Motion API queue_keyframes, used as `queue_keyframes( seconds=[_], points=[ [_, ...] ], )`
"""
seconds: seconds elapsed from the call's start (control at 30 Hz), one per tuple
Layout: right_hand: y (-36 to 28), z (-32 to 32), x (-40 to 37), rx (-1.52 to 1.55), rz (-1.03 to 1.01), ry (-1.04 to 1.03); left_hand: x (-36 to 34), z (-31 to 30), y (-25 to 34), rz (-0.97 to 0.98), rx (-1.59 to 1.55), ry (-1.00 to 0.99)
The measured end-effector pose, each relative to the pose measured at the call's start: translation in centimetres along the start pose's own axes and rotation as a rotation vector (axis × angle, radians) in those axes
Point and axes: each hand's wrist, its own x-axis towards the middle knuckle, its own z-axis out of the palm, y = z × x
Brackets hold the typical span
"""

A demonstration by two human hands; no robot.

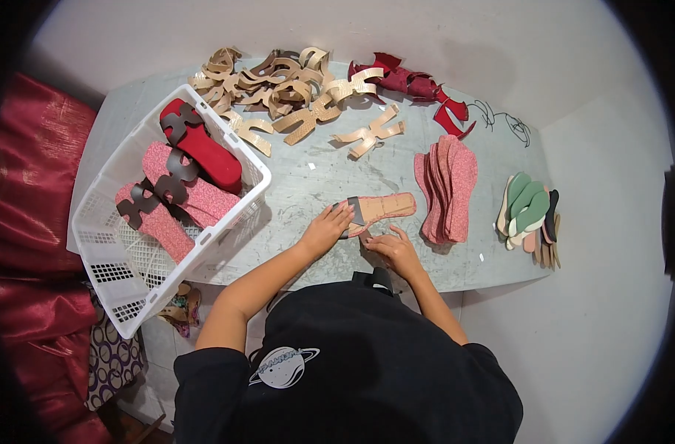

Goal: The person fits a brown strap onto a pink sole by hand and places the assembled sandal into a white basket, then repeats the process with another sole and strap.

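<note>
A tan insole with a pink edge [387, 207] lies underside up near the table's front edge, a dark strap piece [356, 211] across its left part. My left hand [328, 228] rests on the left end of the insole, fingers stretched over it. Just below the insole, my right hand [396, 250] has its thumb and fingers at a brown strap end [365, 238]; part of this grip is hidden. To the right stands a stack of pink glittery soles [450, 189].
A white basket [261, 174] at the left holds red and pink sandals with dark straps. Behind lie gold strap pieces [304, 118], dark red pieces [415, 85] and black cord [511, 126]. Green, white and black soles [528, 203] are at the far right.
</note>
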Motion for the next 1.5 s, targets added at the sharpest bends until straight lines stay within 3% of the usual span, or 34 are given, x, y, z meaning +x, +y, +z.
queue_keyframes(
  seconds=[0.3,0.73,1.13,1.43,1.5],
  points=[
    [-0.9,0.2,-0.8,0.064,0.086,0.015,0.3,-0.5,0.7,-0.053,0.070,-0.013],
    [-0.8,-0.1,-0.4,0.043,0.023,0.017,0.2,-0.3,0.6,-0.041,0.137,0.019],
    [1.4,-1.9,5.4,-0.056,-0.286,-0.030,0.1,0.0,0.5,-0.050,0.082,0.039],
    [3.5,1.7,8.0,0.007,-0.131,0.089,0.4,-0.2,0.0,-0.161,-0.271,-0.016],
    [3.7,2.5,7.7,0.037,-0.086,0.201,0.2,-0.2,0.0,-0.185,-0.306,-0.016]
  ],
)
